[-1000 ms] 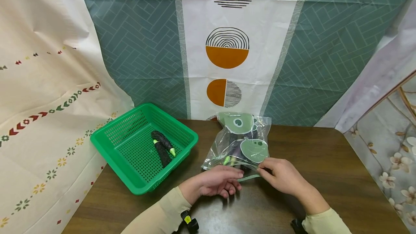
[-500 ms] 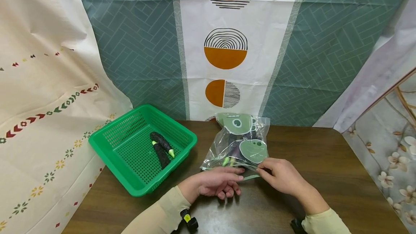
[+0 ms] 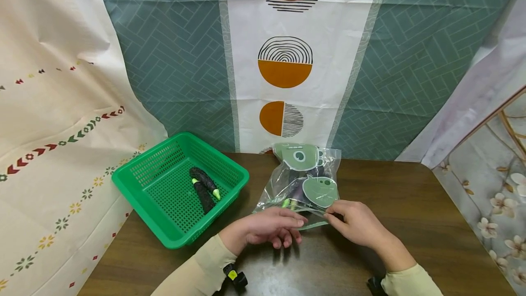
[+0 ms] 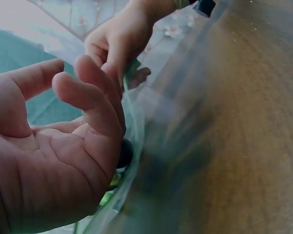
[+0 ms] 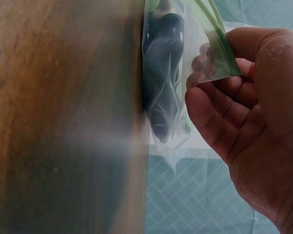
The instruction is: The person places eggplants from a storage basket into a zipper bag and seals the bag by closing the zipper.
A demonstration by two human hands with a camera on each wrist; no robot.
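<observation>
A clear zip-top bag [image 3: 283,184] with green cartoon prints lies on the table. Dark, glossy, long pieces [image 5: 163,63] show through its plastic, and light green tips [image 3: 286,203] are visible near its mouth. My right hand [image 3: 355,223] pinches the right corner of the bag's mouth between thumb and fingers; the green zip edge [image 5: 223,46] appears there in the right wrist view. My left hand [image 3: 269,227] is at the left part of the mouth, palm turned inward and fingers loosely bent. In the left wrist view, no plastic shows pinched in those fingers [image 4: 95,97].
Left of the bag stands a green perforated basket [image 3: 144,214] holding two dark, bumpy, long pieces [image 3: 203,195] with light green ends. A patterned cloth [image 3: 283,22] hangs behind the brown wooden table [image 3: 394,195]. Another cloth [image 3: 61,150] borders the left side.
My left hand has shifted slightly left along the bag's mouth. The right hand keeps its pinch on the corner. Basket and bag stay in place.
</observation>
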